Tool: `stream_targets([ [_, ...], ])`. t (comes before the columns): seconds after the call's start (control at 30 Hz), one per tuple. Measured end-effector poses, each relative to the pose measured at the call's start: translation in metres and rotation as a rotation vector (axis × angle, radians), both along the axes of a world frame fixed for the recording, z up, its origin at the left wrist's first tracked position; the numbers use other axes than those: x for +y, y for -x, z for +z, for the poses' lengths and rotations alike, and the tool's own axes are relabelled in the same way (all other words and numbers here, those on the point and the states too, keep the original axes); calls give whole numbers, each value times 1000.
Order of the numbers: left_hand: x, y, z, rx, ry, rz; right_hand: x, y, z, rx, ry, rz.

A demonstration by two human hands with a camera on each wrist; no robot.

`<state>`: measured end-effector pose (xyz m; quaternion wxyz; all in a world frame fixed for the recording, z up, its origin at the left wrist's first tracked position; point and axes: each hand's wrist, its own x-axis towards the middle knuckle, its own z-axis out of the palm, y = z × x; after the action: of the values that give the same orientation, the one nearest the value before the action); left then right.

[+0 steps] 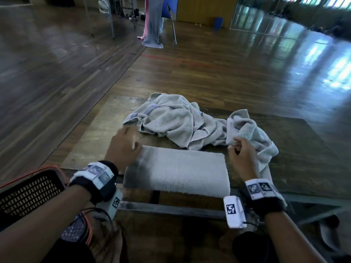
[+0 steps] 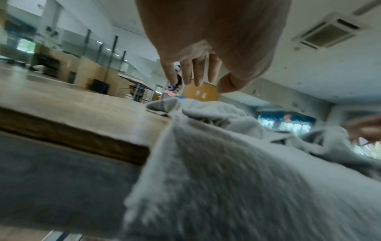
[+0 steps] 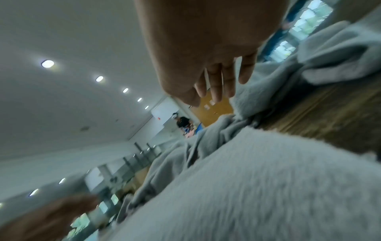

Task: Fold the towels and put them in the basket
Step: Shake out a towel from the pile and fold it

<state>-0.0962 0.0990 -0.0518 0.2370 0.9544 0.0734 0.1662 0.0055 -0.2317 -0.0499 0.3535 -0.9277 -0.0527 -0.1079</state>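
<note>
A grey towel folded into a rectangle (image 1: 176,171) (image 2: 226,179) (image 3: 247,187) lies at the near edge of the low wooden table (image 1: 91,143). My left hand (image 1: 123,147) (image 2: 195,73) hovers at its left end, fingers straight, holding nothing. My right hand (image 1: 241,154) (image 3: 218,84) is at its right end, fingers loose and empty, close to a crumpled grey towel (image 1: 252,133). Behind the folded towel sits a heap of crumpled grey towels (image 1: 171,120). The black mesh basket (image 1: 28,192) with an orange rim stands at my lower left, beside the table.
Wooden floor surrounds the table. Far back, a blue chair (image 1: 169,10) has grey and pink cloths (image 1: 153,23) draped over it. A person stands far off in the wrist views. My knees are under the table's near edge.
</note>
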Motion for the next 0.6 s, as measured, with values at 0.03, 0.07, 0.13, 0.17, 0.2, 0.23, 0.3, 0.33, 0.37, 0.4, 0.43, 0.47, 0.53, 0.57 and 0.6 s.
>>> stream_targets([
  [0.03,-11,-1,-4,5,-24,-30,10,3,-4,-28,77,10],
  [0.07,-23,-3,-9,21,-56,-83,20,7,-8,-57,135,57],
  [0.13,-49,-7,-21,120,-191,-184,43,19,-17,-101,190,172],
  [0.17,-60,-8,-29,179,-264,-212,54,26,-22,-107,209,221],
  [0.2,-70,-8,-37,233,-313,-227,64,32,-29,-99,235,271],
  [0.23,-78,-8,-44,282,-338,-232,72,38,-37,-75,278,322],
  [0.3,-84,-8,-56,346,-384,-229,82,46,-55,20,428,412],
  [0.33,-83,-8,-61,351,-408,-225,82,46,-63,58,506,437],
  [0.37,-78,-7,-64,347,-420,-222,79,45,-69,72,563,451],
  [0.4,-72,-7,-66,344,-421,-217,73,43,-73,69,601,455],
  [0.43,-65,-7,-67,344,-413,-209,65,40,-75,61,628,451],
  [0.47,-57,-6,-67,343,-404,-197,56,36,-75,57,650,442],
  [0.53,-43,-2,-68,342,-403,-162,37,29,-75,77,671,403],
  [0.57,-36,0,-67,345,-403,-141,28,26,-75,93,673,376],
  [0.6,-31,3,-66,355,-399,-116,19,24,-74,108,668,350],
])
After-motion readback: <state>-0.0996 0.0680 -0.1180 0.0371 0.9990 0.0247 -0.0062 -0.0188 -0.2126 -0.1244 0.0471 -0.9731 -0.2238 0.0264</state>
